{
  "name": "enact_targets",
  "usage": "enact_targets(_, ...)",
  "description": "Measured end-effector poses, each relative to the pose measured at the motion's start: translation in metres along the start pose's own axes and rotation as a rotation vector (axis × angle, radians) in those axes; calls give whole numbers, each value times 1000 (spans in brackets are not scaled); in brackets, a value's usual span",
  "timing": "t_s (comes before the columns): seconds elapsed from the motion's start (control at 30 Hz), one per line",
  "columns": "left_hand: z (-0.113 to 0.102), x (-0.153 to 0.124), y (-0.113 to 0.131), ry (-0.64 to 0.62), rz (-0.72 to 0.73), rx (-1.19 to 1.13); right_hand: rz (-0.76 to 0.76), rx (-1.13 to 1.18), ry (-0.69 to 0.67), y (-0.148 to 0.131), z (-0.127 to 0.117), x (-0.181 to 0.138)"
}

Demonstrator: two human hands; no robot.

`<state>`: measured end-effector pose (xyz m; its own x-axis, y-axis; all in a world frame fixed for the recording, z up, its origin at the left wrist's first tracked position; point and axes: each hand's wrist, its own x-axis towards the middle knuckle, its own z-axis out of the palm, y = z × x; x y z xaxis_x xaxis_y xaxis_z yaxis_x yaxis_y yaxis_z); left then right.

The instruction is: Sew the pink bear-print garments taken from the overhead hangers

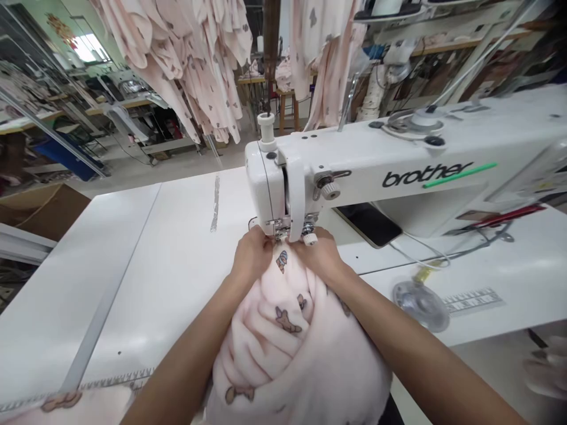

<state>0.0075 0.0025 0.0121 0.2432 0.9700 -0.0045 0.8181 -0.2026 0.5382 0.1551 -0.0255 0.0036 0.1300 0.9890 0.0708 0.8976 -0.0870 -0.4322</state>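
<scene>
**Fabric Held at the Needle Head**

The white surface (168, 236) fills the view. A white sewing machine (376, 159) stands on it from 12 to 3 o'clock. Pink printed garments (190, 65) hang in the workshop behind, at 11 o'clock. A dark phone (367, 223) lies under the machine arm, and a clear disc (420, 304) lies at 4 o'clock.

The pink fabric (287, 342) is bunched at 6 o'clock. Its long axis runs from 6 to 12 o'clock, and its leading edge points at the presser foot (281, 236). The left hand (252, 254) and right hand (321, 254) flank that edge, fingers curled together, pinching the fabric.
</scene>
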Motion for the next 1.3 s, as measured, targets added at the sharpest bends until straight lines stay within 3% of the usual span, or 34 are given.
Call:
enact_targets(0.43,4,1,-1,55,42,25,-1,22,16,-2,2,-1)
enact_targets(0.7,-10,-2,-9,-15,94,-47,-213,124,-24,20,-8,-11)
enact_targets(1.3,-11,-3,-8,-74,46,-204,-116,33,-31,17,-5,-9)
